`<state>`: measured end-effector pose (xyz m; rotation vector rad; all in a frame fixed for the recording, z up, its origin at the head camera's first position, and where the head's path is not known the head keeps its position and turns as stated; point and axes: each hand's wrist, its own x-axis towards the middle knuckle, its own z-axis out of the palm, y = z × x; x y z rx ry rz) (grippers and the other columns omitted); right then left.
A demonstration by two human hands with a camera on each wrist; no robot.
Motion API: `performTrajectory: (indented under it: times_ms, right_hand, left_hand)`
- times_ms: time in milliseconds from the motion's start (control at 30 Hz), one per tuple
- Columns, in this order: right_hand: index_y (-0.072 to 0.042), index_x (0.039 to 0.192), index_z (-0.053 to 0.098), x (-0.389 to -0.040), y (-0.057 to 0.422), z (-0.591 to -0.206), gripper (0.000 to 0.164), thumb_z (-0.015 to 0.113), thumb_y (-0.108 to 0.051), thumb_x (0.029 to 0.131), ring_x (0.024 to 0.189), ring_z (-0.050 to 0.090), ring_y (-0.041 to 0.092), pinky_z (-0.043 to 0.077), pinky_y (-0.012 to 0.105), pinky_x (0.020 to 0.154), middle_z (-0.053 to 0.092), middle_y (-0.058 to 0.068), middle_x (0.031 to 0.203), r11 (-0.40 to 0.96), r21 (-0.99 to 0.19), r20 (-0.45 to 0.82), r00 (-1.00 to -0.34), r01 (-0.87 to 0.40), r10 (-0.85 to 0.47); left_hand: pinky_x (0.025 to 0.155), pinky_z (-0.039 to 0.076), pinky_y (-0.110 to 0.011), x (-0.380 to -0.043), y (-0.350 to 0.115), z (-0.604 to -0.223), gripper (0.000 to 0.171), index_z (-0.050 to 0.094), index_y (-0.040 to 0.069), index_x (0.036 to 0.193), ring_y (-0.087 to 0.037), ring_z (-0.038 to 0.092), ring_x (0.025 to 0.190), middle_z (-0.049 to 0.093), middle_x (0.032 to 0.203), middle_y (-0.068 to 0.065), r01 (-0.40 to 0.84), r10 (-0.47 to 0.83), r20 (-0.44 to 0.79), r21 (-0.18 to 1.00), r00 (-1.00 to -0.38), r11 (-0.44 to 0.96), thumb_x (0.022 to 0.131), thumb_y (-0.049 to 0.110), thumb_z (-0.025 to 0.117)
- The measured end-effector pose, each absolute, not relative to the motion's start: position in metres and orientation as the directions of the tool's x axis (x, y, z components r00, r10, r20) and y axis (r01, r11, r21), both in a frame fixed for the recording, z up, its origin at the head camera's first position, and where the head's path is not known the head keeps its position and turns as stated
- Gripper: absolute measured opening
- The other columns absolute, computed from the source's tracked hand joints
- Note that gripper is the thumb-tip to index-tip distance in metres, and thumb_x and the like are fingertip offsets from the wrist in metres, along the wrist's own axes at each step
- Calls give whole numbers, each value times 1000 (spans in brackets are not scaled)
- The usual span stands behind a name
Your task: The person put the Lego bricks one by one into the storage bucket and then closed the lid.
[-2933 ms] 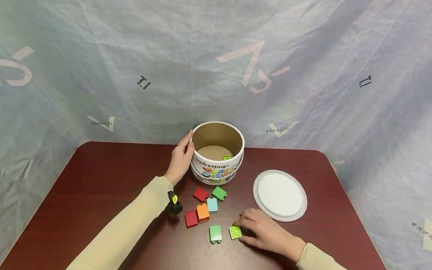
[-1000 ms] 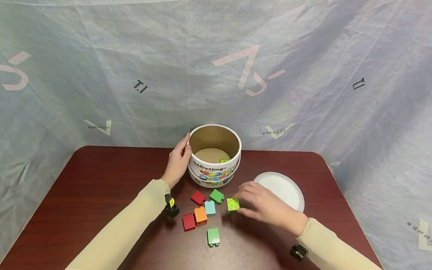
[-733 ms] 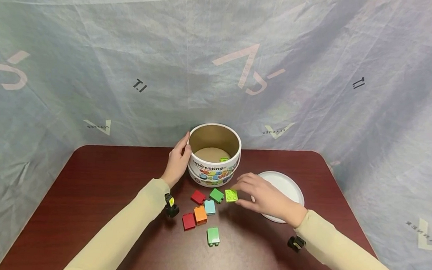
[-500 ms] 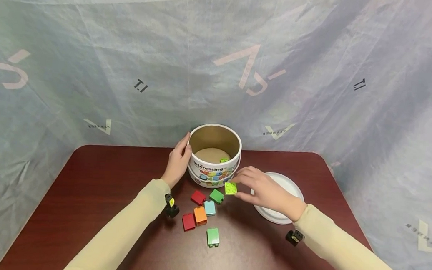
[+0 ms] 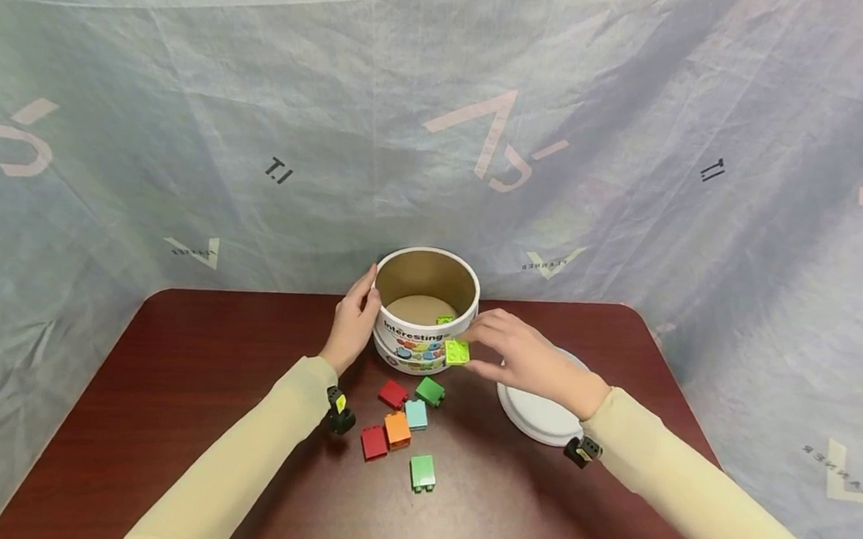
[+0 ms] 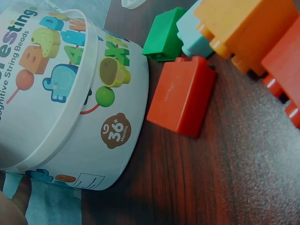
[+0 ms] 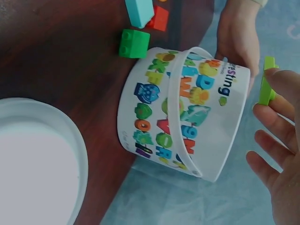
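Note:
My right hand (image 5: 519,355) pinches a flat lime-green building brick (image 5: 457,352) between thumb and fingers. In the head view it hangs in front of the bucket's right side; in the right wrist view the lime brick (image 7: 267,82) is held above the rim. My left hand (image 5: 353,318) rests against the left side of the white printed bucket (image 5: 411,343), fingers fairly straight along its wall. The bucket stands upright without its lid, and another lime-green brick (image 5: 445,320) lies on its floor. Only part of the left hand (image 6: 11,206) shows in the left wrist view.
Several loose bricks lie before the bucket: two red bricks, a dark green brick (image 5: 430,390), a light blue brick (image 5: 416,414), an orange brick (image 5: 397,430) and a green brick (image 5: 422,473) nearer me. Right of them lies a round white lid (image 5: 542,411), partly under my right arm.
My right hand has picked the lime-green brick up off the table and carried it away from me and leftward to the bucket. The left hand keeps its place on the bucket.

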<state>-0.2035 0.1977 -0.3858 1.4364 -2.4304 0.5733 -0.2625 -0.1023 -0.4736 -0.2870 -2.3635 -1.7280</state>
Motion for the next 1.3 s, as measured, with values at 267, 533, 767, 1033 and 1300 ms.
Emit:
performTrajectory:
  times_ms: [267,533,767,1033,1300]
  right_hand:
    - [-7,117,74,-216,194,-379,33,85,-17,88,110,61,22,52,40,97,71,4,114,475,-196,399,-512,-858,-760]
    - [-6,119,74,-222,191,-380,32,83,-19,91,107,60,22,53,40,92,71,4,113,517,-226,376,-563,-826,-736]
    - [-5,120,73,-233,188,-377,32,81,-20,93,111,60,25,52,42,96,71,6,113,541,-248,340,-595,-804,-728]
    - [-3,119,73,-244,181,-375,30,79,-18,94,109,59,26,52,42,94,72,8,113,538,-269,334,-601,-799,-726]
    - [-3,119,72,-258,174,-375,28,78,-16,95,112,59,28,51,44,97,72,9,115,570,-268,327,-630,-777,-705]
  left_hand:
    - [125,30,-46,-262,-104,-475,55,34,18,165,-20,29,156,32,169,0,259,33,261,920,-965,293,112,27,44]
    - [124,31,-47,-264,-103,-476,54,35,16,164,-22,30,155,33,169,-2,274,45,274,913,-961,302,112,26,44]
    - [125,30,-44,-265,-102,-475,54,37,15,163,-21,31,155,35,168,-3,277,28,283,907,-959,318,111,23,44]
    - [124,31,-47,-265,-103,-477,54,36,16,164,-23,31,155,34,168,-3,275,22,283,905,-959,324,111,24,44]
    - [125,30,-47,-263,-101,-475,54,36,15,164,-23,31,155,34,168,-5,284,25,291,905,-956,316,111,19,45]
